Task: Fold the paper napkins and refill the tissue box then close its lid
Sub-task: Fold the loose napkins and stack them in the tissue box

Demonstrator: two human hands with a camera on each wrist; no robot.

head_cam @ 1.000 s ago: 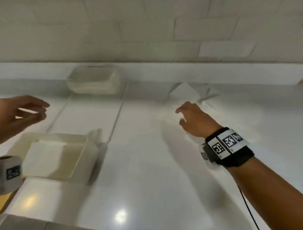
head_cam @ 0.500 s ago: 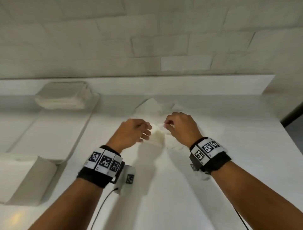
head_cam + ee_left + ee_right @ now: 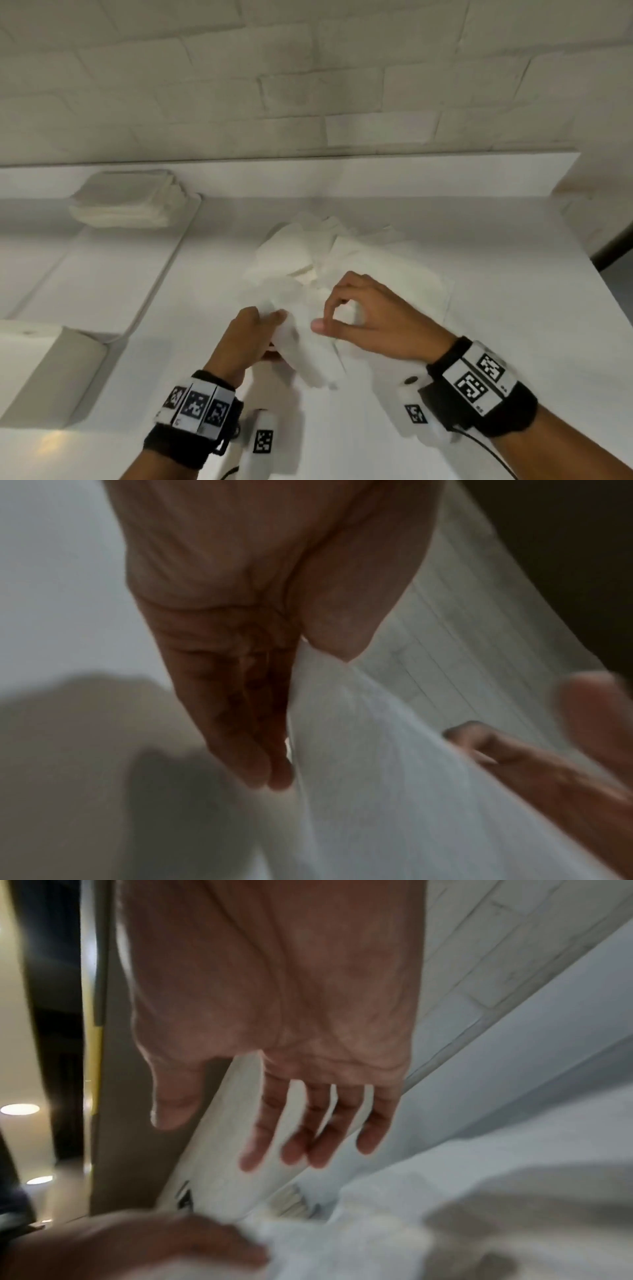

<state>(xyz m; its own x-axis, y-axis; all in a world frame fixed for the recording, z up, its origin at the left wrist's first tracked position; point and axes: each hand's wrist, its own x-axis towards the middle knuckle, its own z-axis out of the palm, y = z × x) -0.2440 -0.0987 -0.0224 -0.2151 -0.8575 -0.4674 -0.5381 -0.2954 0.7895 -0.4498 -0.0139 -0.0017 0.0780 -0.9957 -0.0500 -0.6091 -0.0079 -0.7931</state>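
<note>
A white paper napkin [image 3: 308, 349] hangs off the white counter in front of me. My left hand [image 3: 274, 318] pinches its left edge between thumb and fingers, seen up close in the left wrist view [image 3: 304, 712] with the napkin [image 3: 377, 791] draping down. My right hand [image 3: 322, 313] hovers just right of it, fingers loosely bent and apart in the right wrist view [image 3: 229, 1137], holding nothing. Behind the hands lies a loose pile of napkins [image 3: 387, 270]. The open tissue box [image 3: 37, 370] stands at the far left edge.
A white tray [image 3: 102, 274] lies at the left, with a stack of folded white napkins [image 3: 126, 202] at its far end. A low white ledge and a brick wall run along the back. The counter's right edge [image 3: 582, 274] drops off near a dark gap.
My left hand came from above the tissue box over to the pile and took hold of a napkin. Both hands then drew nearer to me with it, and the right hand let go.
</note>
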